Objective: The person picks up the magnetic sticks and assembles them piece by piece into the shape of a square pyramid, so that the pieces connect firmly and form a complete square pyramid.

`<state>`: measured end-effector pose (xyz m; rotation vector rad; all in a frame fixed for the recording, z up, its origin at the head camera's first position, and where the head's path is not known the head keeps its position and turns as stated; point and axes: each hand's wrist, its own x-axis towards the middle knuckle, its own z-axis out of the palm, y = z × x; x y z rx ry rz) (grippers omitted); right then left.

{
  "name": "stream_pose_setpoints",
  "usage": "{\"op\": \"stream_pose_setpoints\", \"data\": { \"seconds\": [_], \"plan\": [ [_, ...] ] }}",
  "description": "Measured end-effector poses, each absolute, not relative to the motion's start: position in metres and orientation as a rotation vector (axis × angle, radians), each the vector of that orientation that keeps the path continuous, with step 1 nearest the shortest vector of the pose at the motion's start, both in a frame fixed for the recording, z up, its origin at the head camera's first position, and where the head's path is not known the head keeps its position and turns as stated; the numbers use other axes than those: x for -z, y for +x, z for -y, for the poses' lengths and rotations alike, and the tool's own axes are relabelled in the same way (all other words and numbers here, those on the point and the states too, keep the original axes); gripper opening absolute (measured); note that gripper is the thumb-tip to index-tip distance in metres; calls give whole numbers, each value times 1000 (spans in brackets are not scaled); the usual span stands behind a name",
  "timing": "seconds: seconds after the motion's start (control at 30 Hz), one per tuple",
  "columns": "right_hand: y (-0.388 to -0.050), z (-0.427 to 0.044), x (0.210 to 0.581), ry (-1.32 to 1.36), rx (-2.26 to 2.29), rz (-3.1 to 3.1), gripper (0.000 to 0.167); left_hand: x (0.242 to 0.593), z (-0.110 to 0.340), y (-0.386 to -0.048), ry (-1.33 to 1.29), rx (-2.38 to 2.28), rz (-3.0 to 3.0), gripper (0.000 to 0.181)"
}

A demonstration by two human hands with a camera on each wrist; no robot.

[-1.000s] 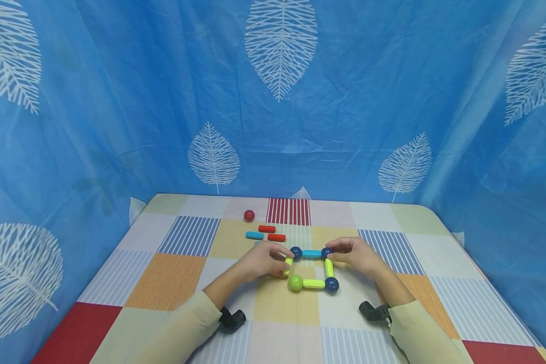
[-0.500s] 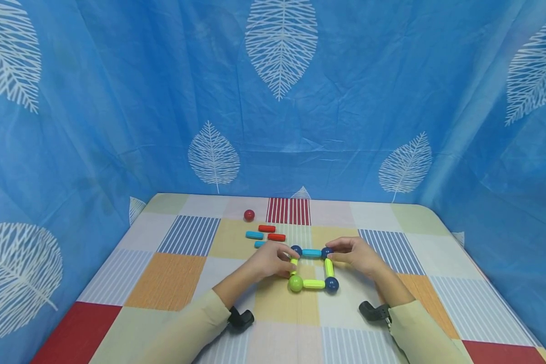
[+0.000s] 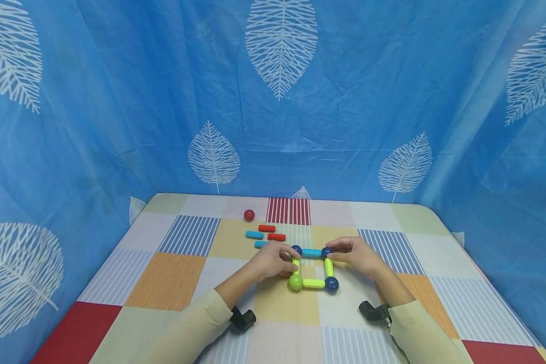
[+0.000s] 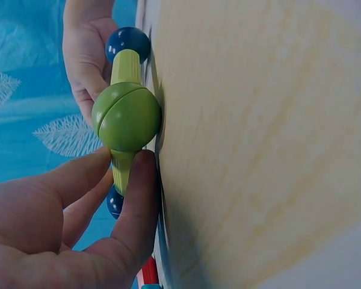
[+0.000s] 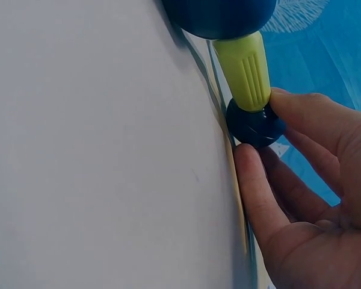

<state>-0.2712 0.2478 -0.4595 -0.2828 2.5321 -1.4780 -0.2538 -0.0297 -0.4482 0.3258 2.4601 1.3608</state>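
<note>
A square of rods and balls lies on the table. In the head view my left hand (image 3: 271,260) pinches its left yellow-green rod (image 3: 296,268) between thumb and fingers. That rod meets a green ball (image 3: 296,282) at the near end and a dark blue ball (image 3: 296,250) at the far end. My right hand (image 3: 357,256) pinches the dark blue ball (image 5: 256,127) of the far right corner. A light blue rod (image 3: 311,253) forms the far side. Two more yellow-green rods and a dark blue ball (image 3: 331,284) make the right and near sides.
Beyond my left hand lie two red rods (image 3: 276,237), a light blue rod (image 3: 255,235) and another light blue rod (image 3: 261,244) partly hidden by the hand. A red ball (image 3: 249,215) sits farther back. Blue leaf-print cloth (image 3: 346,126) hangs behind the patchwork-covered table (image 3: 291,338).
My left hand has moved right with the yellow-green rod, which now spans the gap between the green ball and the far left dark blue ball. My right hand has stayed put.
</note>
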Motion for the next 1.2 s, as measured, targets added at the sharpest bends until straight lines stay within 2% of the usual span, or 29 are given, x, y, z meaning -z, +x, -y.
{"op": "stream_pose_setpoints", "data": {
  "seconds": [0.43, 1.2],
  "plan": [
    [-272, -249, 462, -310, 1465, -2553, 35, 448, 34, -257, 315, -1355, -2461, 22],
    [-273, -245, 458, -304, 1384, -2604, 33, 442, 79, -289, 496, -1274, -2690, 22]
  ]
}}
